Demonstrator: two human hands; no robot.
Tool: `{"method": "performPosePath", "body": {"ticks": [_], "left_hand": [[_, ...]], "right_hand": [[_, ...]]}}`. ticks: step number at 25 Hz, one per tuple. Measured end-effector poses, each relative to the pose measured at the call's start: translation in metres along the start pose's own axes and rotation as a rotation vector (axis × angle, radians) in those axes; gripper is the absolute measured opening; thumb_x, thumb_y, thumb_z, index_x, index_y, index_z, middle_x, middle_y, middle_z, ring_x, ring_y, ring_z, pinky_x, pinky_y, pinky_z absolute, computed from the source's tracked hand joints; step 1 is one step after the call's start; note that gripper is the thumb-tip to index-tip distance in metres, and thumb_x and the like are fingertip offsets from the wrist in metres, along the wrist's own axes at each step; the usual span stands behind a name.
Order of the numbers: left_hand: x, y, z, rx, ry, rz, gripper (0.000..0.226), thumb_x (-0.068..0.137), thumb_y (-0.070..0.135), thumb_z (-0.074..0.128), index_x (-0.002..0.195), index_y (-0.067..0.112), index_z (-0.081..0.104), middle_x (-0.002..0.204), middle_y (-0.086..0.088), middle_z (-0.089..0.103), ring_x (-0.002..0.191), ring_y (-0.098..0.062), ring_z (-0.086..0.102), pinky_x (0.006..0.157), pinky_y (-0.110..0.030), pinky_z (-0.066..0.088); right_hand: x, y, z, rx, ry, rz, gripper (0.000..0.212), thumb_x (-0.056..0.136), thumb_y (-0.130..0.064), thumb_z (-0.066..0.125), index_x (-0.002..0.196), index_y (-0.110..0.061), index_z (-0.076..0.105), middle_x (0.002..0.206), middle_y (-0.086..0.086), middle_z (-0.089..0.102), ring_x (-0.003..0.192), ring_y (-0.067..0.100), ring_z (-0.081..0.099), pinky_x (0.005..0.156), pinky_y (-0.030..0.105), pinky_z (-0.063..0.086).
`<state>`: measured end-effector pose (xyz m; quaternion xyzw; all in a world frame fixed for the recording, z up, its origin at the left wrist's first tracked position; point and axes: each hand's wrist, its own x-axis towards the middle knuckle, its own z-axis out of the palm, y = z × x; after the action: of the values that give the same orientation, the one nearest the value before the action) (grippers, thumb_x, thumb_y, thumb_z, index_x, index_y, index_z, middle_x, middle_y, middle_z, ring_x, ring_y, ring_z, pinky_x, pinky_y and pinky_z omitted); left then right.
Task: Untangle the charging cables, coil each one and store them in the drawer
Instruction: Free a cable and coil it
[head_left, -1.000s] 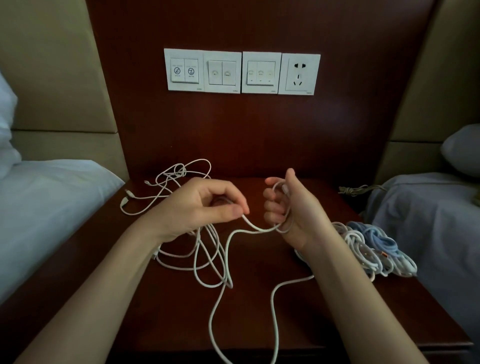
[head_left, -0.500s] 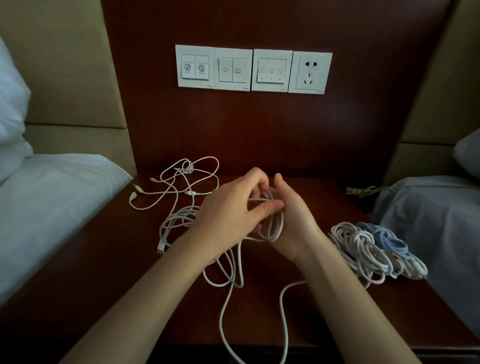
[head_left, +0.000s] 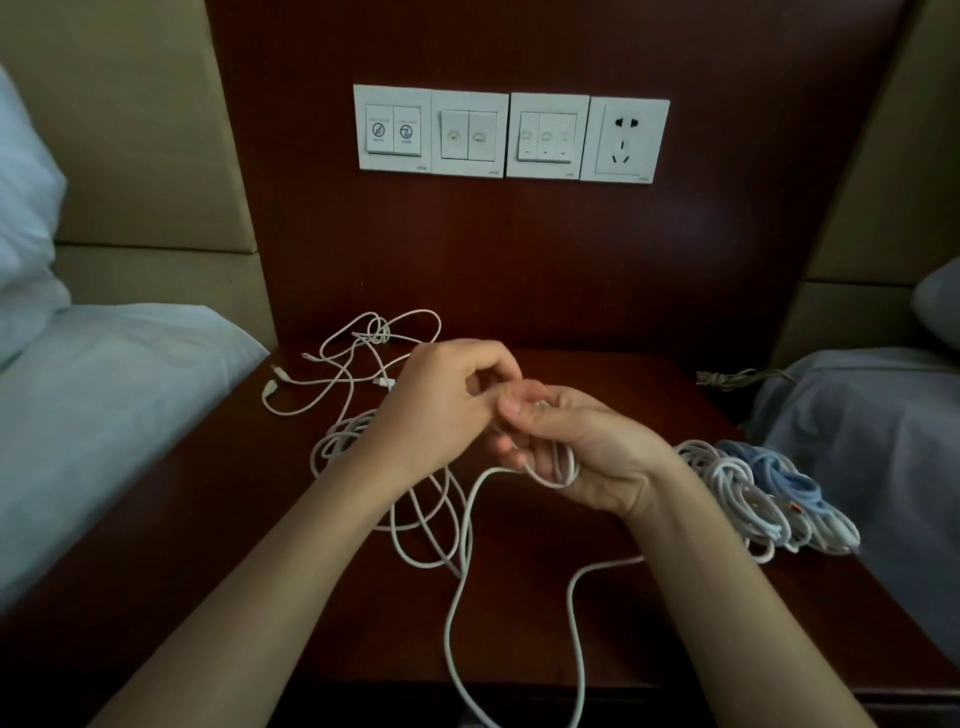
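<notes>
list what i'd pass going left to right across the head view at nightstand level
left bed's white sheet → loose tangle of thin white cables → left hand → right hand, white cable looped in its grip → coiled white cables → coiled blue cable → right bed's sheet

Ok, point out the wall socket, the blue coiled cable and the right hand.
wall socket (head_left: 625, 139): head view, centre of its white faceplate.
blue coiled cable (head_left: 784, 478): head view, upper loops of the coil.
right hand (head_left: 592, 441): head view, thumb base, beside the white cable (head_left: 558, 467) it grips.
</notes>
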<state>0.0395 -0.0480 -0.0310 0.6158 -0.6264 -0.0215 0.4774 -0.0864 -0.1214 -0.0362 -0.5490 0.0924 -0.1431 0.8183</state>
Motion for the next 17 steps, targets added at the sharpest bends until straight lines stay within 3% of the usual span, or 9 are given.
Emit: {"method": "performPosePath", "body": {"ticks": [4, 6, 10, 13, 15, 17], "left_hand": [[0.001, -0.006, -0.012, -0.121, -0.173, 0.048, 0.010, 0.084, 0.015, 0.065, 0.088, 0.024, 0.067, 0.086, 0.004, 0.062, 0.057, -0.010, 0.056, 0.053, -0.017, 0.046], [0.000, -0.008, -0.010, -0.046, -0.120, 0.087, 0.011, 0.086, 0.011, 0.064, 0.086, 0.021, 0.068, 0.084, 0.000, 0.062, 0.060, -0.010, 0.057, 0.055, -0.013, 0.045], [0.000, -0.007, -0.002, 0.076, 0.019, 0.179, 0.014, 0.085, 0.019, 0.055, 0.078, 0.016, 0.066, 0.073, 0.006, 0.063, 0.068, -0.007, 0.058, 0.059, -0.014, 0.042], [0.000, -0.001, 0.001, -0.104, -0.004, 0.015, 0.010, 0.089, 0.013, 0.060, 0.084, 0.021, 0.063, 0.072, 0.007, 0.064, 0.060, -0.008, 0.062, 0.056, -0.014, 0.045], [0.000, 0.002, -0.001, -0.230, -0.119, -0.132, 0.013, 0.090, 0.012, 0.059, 0.101, 0.018, 0.063, 0.075, 0.001, 0.066, 0.061, -0.017, 0.065, 0.054, -0.017, 0.049], [0.000, 0.001, -0.004, -0.298, -0.249, -0.180, 0.019, 0.092, 0.019, 0.055, 0.108, 0.018, 0.064, 0.073, 0.001, 0.067, 0.059, -0.013, 0.065, 0.054, -0.015, 0.047]], "right_hand": [[0.001, 0.001, 0.000, -0.044, -0.026, -0.058, 0.022, 0.084, -0.017, 0.055, 0.098, 0.001, 0.052, 0.068, 0.002, 0.056, 0.049, 0.003, 0.045, 0.047, 0.012, 0.035], [0.002, 0.002, 0.002, -0.036, -0.015, -0.060, 0.031, 0.083, -0.025, 0.057, 0.100, 0.001, 0.053, 0.073, 0.004, 0.058, 0.050, 0.003, 0.045, 0.046, 0.012, 0.036], [0.001, 0.003, 0.004, 0.041, 0.011, 0.008, 0.032, 0.078, -0.030, 0.058, 0.097, -0.005, 0.058, 0.071, 0.007, 0.059, 0.054, 0.009, 0.054, 0.047, 0.016, 0.046], [-0.003, 0.001, 0.004, -0.008, 0.037, 0.063, 0.026, 0.076, -0.027, 0.061, 0.095, -0.009, 0.059, 0.073, 0.007, 0.059, 0.048, 0.005, 0.049, 0.039, 0.012, 0.039], [-0.004, -0.001, 0.005, -0.162, 0.054, 0.057, 0.021, 0.077, -0.025, 0.061, 0.090, -0.008, 0.058, 0.067, 0.004, 0.055, 0.043, 0.002, 0.038, 0.035, 0.010, 0.028], [-0.005, -0.001, 0.006, -0.357, 0.101, 0.021, 0.018, 0.083, -0.025, 0.061, 0.085, -0.007, 0.058, 0.060, 0.003, 0.049, 0.041, 0.002, 0.034, 0.035, 0.012, 0.024]]}}
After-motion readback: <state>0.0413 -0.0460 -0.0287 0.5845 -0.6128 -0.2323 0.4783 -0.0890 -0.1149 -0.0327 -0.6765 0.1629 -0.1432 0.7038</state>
